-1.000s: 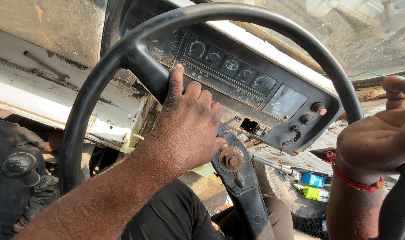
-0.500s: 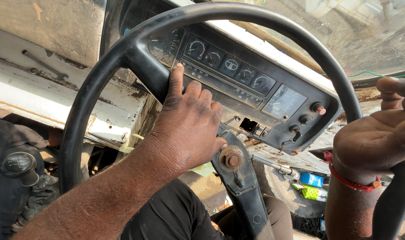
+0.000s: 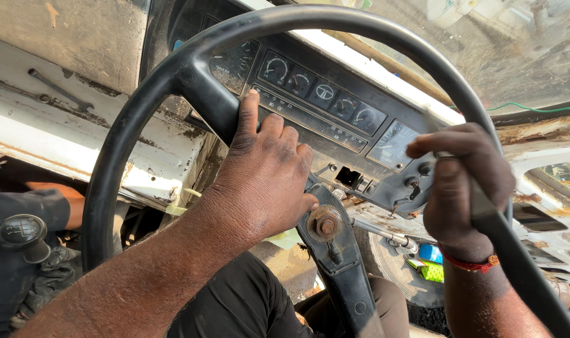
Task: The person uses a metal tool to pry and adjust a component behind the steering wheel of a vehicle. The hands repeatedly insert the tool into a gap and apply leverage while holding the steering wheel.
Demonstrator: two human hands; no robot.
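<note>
Black steering wheel (image 3: 172,81) fills the view in front of the instrument cluster (image 3: 322,100); left hand (image 3: 266,181) lies flat over its upper spoke by the rusty hub nut (image 3: 325,225), grip loose, fingers spread. Right hand (image 3: 463,181) has its grip wrapped around the wheel's right rim (red thread on wrist). Gear knob (image 3: 19,231) sits far left.

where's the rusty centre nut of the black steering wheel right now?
Head view, lower centre: the rusty centre nut sits on the hub of the black steering wheel, just right of the left hand, below the instrument cluster.
</note>
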